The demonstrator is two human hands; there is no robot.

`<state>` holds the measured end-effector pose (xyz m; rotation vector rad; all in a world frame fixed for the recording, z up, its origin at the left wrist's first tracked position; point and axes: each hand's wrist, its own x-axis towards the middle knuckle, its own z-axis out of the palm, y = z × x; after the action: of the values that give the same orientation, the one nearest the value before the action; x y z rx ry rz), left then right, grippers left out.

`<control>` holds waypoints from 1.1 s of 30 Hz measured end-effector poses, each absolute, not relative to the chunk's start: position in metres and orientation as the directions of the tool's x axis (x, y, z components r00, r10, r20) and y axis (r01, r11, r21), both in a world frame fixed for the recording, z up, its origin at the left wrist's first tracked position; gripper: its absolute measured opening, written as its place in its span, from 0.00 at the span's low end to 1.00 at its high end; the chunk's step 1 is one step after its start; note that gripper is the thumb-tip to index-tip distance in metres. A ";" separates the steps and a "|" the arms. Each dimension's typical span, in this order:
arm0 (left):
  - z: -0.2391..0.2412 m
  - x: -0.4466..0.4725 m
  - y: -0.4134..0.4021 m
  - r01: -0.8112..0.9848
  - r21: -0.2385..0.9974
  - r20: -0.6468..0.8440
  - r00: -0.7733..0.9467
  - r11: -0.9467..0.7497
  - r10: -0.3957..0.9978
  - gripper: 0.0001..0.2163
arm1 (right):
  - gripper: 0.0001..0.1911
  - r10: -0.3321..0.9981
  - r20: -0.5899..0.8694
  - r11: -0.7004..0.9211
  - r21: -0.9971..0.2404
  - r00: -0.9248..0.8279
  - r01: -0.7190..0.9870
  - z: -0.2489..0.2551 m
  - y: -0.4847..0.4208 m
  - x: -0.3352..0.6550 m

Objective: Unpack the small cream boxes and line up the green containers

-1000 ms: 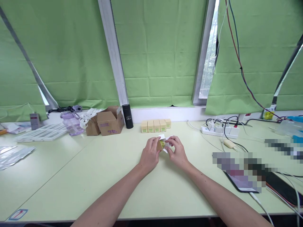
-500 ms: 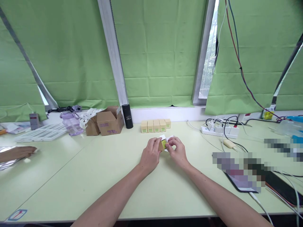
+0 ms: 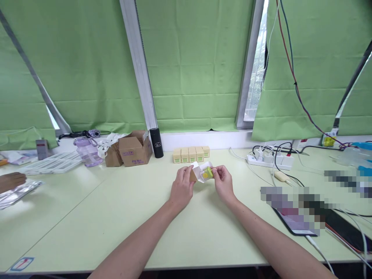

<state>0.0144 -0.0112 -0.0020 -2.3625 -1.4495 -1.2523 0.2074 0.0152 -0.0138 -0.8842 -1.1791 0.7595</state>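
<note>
My left hand (image 3: 181, 188) is closed on a small tan carton (image 3: 194, 174) whose white end flaps stand open. Just to its right, my right hand (image 3: 223, 182) pinches a small yellow-green item (image 3: 207, 173) at the carton's open mouth; it sits partly among the white flaps. Both hands hover just above the pale green table (image 3: 122, 209), near its middle. Behind them, a row of several closed cream cartons with green labels (image 3: 191, 154) stands along the table's back.
A black cylinder (image 3: 156, 142), brown cardboard boxes (image 3: 132, 148) and a purple bottle (image 3: 87, 151) stand back left. A power strip with cables (image 3: 269, 159) and a phone (image 3: 295, 223) lie right. Another person's hand (image 3: 11, 181) rests on foil packets at far left.
My right hand has drawn the yellow-green item out to the right of the carton and both hands have lifted slightly. The other person's hand at far left has pulled back toward the edge.
</note>
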 end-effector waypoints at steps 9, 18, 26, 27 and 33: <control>-0.007 0.005 0.007 0.561 0.654 0.647 -0.067 -0.507 0.760 0.30 | 0.22 0.855 0.417 0.412 -0.907 0.307 0.086 -0.018 0.032 0.227; -0.008 0.009 0.015 0.171 0.888 0.455 -0.181 -0.428 0.872 0.29 | 0.15 0.865 0.471 0.388 -0.845 0.171 0.368 -0.030 0.039 0.231; -0.006 0.007 0.016 -0.260 0.937 0.224 -0.068 -0.234 0.972 0.30 | 0.13 0.888 0.453 0.368 -0.801 0.075 0.473 -0.033 0.038 0.229; -0.006 0.007 0.015 -0.292 0.931 0.209 -0.057 -0.217 0.976 0.29 | 0.13 0.884 0.461 0.373 -0.794 0.075 0.480 -0.032 0.037 0.229; -0.003 0.008 0.012 -0.453 0.876 0.181 -0.006 -0.165 0.983 0.23 | 0.16 0.776 0.624 0.516 -0.710 0.089 0.479 -0.012 0.018 0.222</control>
<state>0.0075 0.0125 -0.0028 -2.2192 -1.6542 -3.3448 0.2225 0.0179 -0.0117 -1.1142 -1.5568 0.3089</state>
